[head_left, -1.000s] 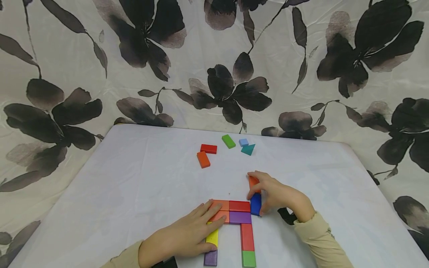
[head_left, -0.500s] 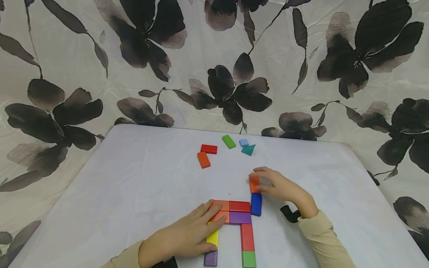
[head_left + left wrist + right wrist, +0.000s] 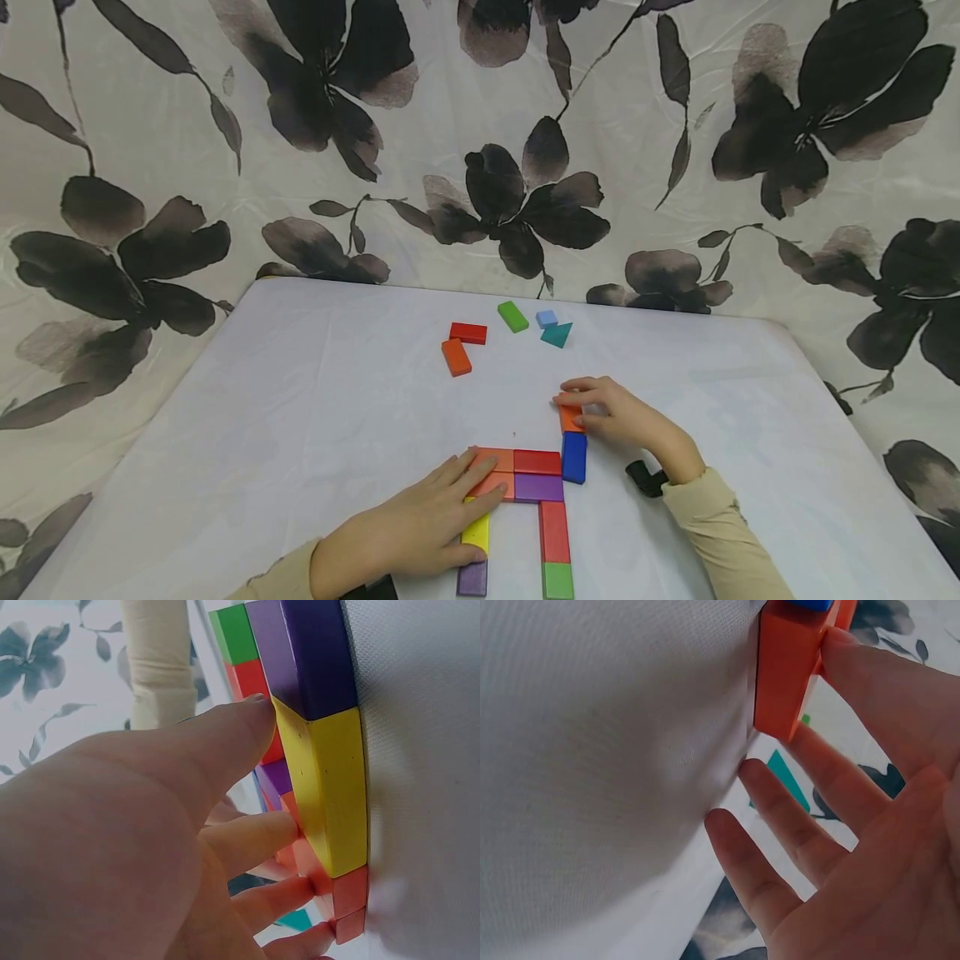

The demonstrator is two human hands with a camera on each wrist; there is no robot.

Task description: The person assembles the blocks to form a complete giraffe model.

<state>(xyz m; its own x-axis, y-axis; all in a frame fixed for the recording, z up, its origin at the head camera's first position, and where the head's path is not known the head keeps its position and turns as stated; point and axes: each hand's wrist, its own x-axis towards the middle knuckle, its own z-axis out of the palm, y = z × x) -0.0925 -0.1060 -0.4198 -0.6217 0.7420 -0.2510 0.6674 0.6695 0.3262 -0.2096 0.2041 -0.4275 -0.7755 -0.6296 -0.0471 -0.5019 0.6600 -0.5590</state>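
My left hand (image 3: pixel 420 521) rests with fingers extended across the left side of a flat block arrangement. Its fingertips touch the orange blocks (image 3: pixel 500 459), and the thumb lies at the yellow block (image 3: pixel 322 787), which adjoins a dark purple block (image 3: pixel 322 660). Farther right, my right hand (image 3: pixel 630 425) pinches an orange block (image 3: pixel 572 417) between thumb and index finger; the other fingers spread past its far end in the right wrist view. That block meets the end of a blue block (image 3: pixel 573 458), beside a red block (image 3: pixel 537 462) and a purple block (image 3: pixel 538 488).
Toward the far edge of the white table (image 3: pixel 337 375) lie a red block (image 3: pixel 468 333), an orange block (image 3: pixel 456 357), a green block (image 3: pixel 513 317), a small light-blue block (image 3: pixel 546 319) and a teal triangle (image 3: pixel 557 335). Red (image 3: pixel 554 532) and green (image 3: pixel 558 581) blocks form a column nearer me.
My right hand has shifted away from me; its thumb has left the blue block and is now at the orange one. The orange block has barely moved. My left hand stays put.
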